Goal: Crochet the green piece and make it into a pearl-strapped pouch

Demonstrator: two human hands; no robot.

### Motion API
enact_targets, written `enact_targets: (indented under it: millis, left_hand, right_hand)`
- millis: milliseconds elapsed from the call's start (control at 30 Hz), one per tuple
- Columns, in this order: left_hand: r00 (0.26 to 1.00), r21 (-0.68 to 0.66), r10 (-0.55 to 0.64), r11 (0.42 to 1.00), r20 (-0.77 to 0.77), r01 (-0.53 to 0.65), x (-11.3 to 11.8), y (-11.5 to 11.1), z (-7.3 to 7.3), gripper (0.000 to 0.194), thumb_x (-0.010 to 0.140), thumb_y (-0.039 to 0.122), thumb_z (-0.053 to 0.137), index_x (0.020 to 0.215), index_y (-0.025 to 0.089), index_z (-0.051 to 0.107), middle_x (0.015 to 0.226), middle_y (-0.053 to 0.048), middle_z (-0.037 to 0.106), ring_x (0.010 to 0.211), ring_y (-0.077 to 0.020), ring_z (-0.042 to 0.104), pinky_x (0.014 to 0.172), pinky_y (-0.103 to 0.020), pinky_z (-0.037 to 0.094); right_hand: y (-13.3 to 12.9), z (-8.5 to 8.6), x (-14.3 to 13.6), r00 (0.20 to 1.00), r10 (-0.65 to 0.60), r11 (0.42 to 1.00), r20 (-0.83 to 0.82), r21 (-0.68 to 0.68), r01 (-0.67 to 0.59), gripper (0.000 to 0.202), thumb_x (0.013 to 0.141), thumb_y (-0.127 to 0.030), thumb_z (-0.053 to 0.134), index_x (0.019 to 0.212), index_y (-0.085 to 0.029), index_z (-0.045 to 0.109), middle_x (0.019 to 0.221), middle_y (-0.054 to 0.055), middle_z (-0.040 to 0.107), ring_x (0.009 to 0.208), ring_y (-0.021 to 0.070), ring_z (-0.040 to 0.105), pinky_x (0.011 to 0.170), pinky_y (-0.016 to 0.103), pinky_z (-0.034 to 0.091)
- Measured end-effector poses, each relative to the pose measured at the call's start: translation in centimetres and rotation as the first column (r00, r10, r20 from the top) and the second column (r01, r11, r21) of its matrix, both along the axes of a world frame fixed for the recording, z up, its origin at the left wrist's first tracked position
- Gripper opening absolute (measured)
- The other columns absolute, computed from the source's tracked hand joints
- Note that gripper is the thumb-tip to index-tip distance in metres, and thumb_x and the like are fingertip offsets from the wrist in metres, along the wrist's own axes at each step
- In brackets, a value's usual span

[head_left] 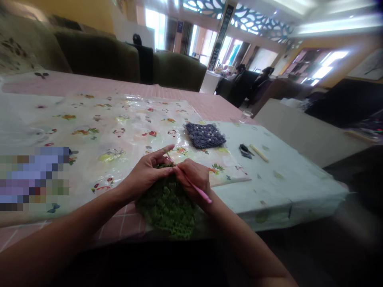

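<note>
Green crocheted piece [170,205], held at the near edge of the table [299,199], its top gathered between the two hands and its lower part hanging towards the person; whether it also rests on that edge cannot be told. The left hand [151,169] pinches the top of the work between thumb and fingers, index finger raised, with what looks like a strand of yarn [166,152] against it. The right hand [194,175] is closed round the pink hook [197,189], whose tip lies near the left thumb. Judged by its open stitches, the piece should be light, soft and limp, unlikely to slip but easily stretched, its loose loops being the weak point; just below the working edge seems the best place for a grip, and the handle for the hook. Farther from the near edge, towards the table's right edge, lie a blue knitted square [205,136], a small black object [245,151] and a pale stick [259,153], all apart from the hands
</note>
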State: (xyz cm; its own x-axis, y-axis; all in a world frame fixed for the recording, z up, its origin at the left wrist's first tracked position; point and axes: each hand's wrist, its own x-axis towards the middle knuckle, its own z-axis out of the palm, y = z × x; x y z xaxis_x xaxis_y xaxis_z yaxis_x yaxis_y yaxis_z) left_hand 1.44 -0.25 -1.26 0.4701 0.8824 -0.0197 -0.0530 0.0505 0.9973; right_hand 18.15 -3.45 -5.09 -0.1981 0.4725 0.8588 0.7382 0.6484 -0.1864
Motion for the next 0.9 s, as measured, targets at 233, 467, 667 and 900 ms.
enact_targets:
  millis: [233, 467, 667, 900]
  left_hand:
    - [0.988, -0.245, 0.009, 0.969, 0.154, 0.03, 0.3, -0.3, 0.0, 0.073, 0.071, 0.017, 0.08, 0.139, 0.021, 0.054, 0.076, 0.004, 0.064, 0.067, -0.0084, 0.057, 0.07, -0.021, 0.043]
    - [0.932, -0.332, -0.176, 0.9, 0.318, 0.283, -0.6, 0.0, 1.0, 0.08, 0.071, 0.006, 0.075, 0.144, 0.025, 0.048, 0.079, 0.001, 0.066, 0.069, -0.0111, 0.063, 0.068, -0.023, 0.049]
    - [0.952, -0.239, -0.195, 0.938, 0.235, 0.251, -1.3, 0.9, 1.1, 0.078, 0.068, 0.012, 0.077, 0.141, 0.021, 0.052, 0.079, 0.0, 0.064, 0.065, -0.0109, 0.06, 0.06, -0.021, 0.046]
    - [0.953, -0.173, -0.251, 0.944, 0.171, 0.28, -1.2, 1.0, 1.2, 0.066, 0.069, 0.016, 0.078, 0.132, 0.019, 0.062, 0.075, 0.002, 0.06, 0.064, -0.0091, 0.057, 0.059, -0.019, 0.043]
  right_hand:
    - [-0.5, 0.0, -0.8, 0.939, -0.293, 0.94, 0.18, 0.234, 0.248, 0.018, 0.096, -0.021, 0.054, 0.077, -0.02, 0.054, 0.063, 0.0, 0.055, 0.061, 0.0146, 0.05, 0.076, 0.031, 0.05]
    - [-1.1, -0.2, 0.4, 0.969, 0.189, 0.969, -0.157, 0.187, -0.159, 0.003, 0.094, -0.021, 0.058, 0.093, -0.02, 0.06, 0.07, 0.0, 0.065, 0.064, 0.0133, 0.063, 0.084, 0.036, 0.061]
    - [-2.4, -0.5, 1.2, 0.878, 0.203, 0.96, -0.433, -0.088, -0.265, 0.011, 0.092, -0.02, 0.059, 0.082, -0.022, 0.065, 0.072, 0.0, 0.07, 0.083, 0.019, 0.073, 0.08, 0.036, 0.061]
    - [-2.8, -0.5, 2.3, 0.702, 0.231, 0.827, -0.674, -0.244, -0.506, 0.02, 0.093, -0.021, 0.06, 0.074, -0.022, 0.064, 0.065, -0.002, 0.065, 0.077, 0.0164, 0.069, 0.079, 0.035, 0.057]
